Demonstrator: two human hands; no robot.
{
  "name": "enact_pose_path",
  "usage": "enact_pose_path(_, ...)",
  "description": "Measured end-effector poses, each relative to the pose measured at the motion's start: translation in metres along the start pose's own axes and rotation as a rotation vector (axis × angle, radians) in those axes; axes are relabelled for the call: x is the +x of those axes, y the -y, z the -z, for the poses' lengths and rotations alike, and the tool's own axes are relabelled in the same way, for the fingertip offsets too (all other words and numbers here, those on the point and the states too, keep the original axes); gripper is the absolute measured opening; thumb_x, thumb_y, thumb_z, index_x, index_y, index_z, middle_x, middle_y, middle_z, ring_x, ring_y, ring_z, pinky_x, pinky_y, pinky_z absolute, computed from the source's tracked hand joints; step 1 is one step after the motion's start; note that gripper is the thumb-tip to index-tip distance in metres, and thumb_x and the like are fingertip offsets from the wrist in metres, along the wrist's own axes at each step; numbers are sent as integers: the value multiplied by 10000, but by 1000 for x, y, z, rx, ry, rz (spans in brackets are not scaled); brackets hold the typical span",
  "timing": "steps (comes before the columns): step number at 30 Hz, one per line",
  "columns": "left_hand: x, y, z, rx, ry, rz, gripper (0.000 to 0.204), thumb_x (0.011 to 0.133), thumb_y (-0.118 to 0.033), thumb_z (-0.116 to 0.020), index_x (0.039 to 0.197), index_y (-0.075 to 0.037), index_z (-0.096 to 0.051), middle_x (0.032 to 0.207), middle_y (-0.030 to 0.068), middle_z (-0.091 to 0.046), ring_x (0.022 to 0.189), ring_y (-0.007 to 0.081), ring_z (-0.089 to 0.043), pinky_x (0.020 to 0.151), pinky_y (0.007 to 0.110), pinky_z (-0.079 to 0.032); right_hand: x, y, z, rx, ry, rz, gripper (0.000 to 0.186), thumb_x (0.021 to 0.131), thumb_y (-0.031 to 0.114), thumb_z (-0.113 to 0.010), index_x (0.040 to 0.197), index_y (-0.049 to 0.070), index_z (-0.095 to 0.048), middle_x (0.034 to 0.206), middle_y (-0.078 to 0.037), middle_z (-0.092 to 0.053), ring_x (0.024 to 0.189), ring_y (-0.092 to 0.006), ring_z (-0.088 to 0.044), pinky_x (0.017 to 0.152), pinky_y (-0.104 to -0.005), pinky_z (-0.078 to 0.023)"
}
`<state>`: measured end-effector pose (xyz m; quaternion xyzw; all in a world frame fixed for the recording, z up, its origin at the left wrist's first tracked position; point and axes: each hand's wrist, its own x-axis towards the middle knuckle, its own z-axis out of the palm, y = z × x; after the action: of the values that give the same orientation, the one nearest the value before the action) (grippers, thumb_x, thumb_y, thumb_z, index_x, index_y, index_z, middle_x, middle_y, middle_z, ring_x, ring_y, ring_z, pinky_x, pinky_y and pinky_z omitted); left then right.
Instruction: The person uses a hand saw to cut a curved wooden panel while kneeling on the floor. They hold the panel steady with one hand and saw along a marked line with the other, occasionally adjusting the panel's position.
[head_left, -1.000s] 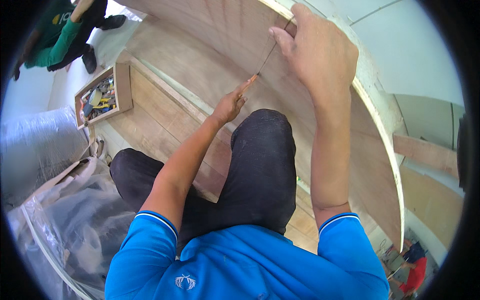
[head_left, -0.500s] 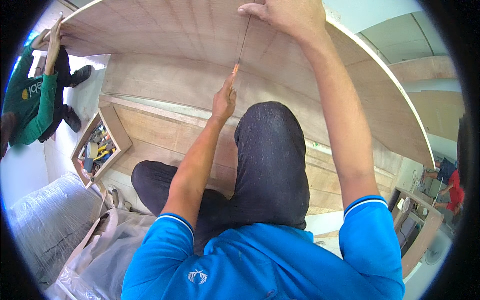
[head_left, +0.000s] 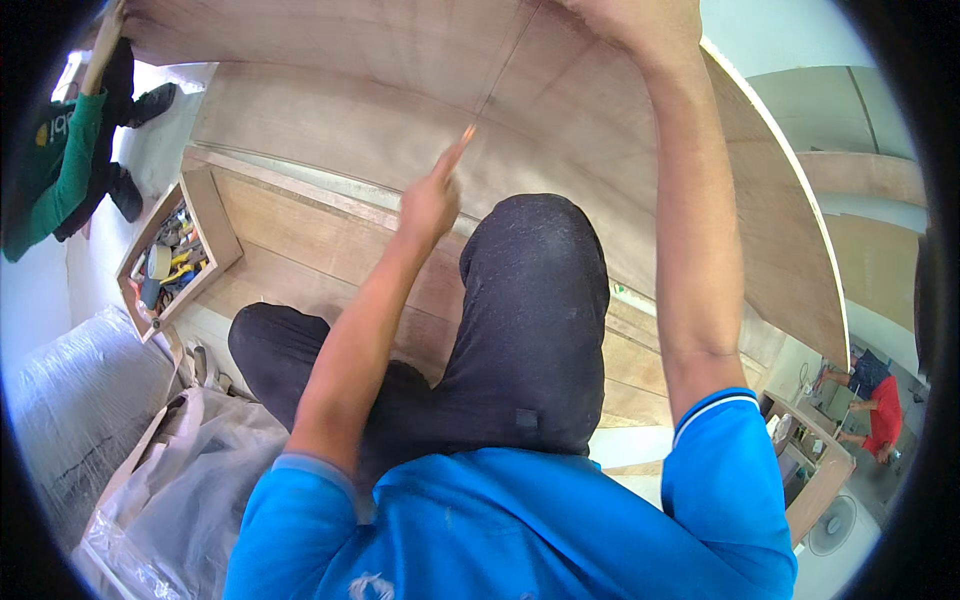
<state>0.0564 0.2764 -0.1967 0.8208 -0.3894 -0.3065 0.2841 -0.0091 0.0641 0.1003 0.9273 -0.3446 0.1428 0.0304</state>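
Observation:
A large plywood panel (head_left: 330, 110) stands on edge in front of me. My left hand (head_left: 428, 205) grips an orange pencil (head_left: 462, 140) whose tip rests on the panel's face. My right hand (head_left: 628, 22) is raised to the top of the view. It pinches the upper end of a thin straight strip (head_left: 505, 65) that runs down the panel toward the pencil tip. My knee in dark trousers (head_left: 530, 300) is bent up between my arms.
Another person in a green sleeve (head_left: 55, 185) holds the panel's far left end. A wooden box of hand tools (head_left: 170, 262) lies on the floor at left, with plastic-wrapped bundles (head_left: 90, 410) below it. At lower right are two other people (head_left: 875, 400) by a cabinet and a fan (head_left: 835, 522).
My right hand has risen to the top edge of the view as my head tilted. My left hand with the pencil stays on the panel under the strip.

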Motion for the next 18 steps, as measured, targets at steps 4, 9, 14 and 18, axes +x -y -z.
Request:
enact_pose_path(4, 31, 9, -22, -80, -178, -141, 596, 1005, -90, -578, 1563, -289, -527, 876, 282, -702, 830, 503, -680, 750, 566, -533, 5, 0, -18, -30, 4, 36, 517, 842, 477, -848, 1088, 37, -733, 1049, -218, -766, 1040, -407, -728, 869, -517, -566)
enact_pose_path(9, -117, -26, 39, -147, -188, -236, 646, 986, -9, -577, 1585, -244, -523, 885, 273, -708, 852, 481, -706, 765, 540, -543, -3, -7, -2, 3, 41, -15, 500, 830, 443, -867, 1086, 36, -732, 1048, -219, -766, 1042, -405, -729, 867, -518, -566)
enact_pose_path(14, -63, -12, 17, 24, 107, 51, 712, 981, -15, -584, 1606, -337, -473, 894, 264, -721, 865, 485, -716, 746, 547, -555, 3, -9, -3, -25, 40, -48, 478, 827, 427, -871, 1073, 42, -729, 1045, -216, -767, 1044, -415, -724, 867, -524, -562)
enact_pose_path(18, 50, 20, -40, -83, -180, -129, 668, 992, -77, -580, 1590, -354, -472, 855, 280, -697, 817, 505, -686, 743, 577, -534, 12, -3, -15, 27, -3, 51, 470, 830, 424, -871, 1066, 44, -729, 1033, -213, -768, 1040, -419, -723, 864, -525, -561)
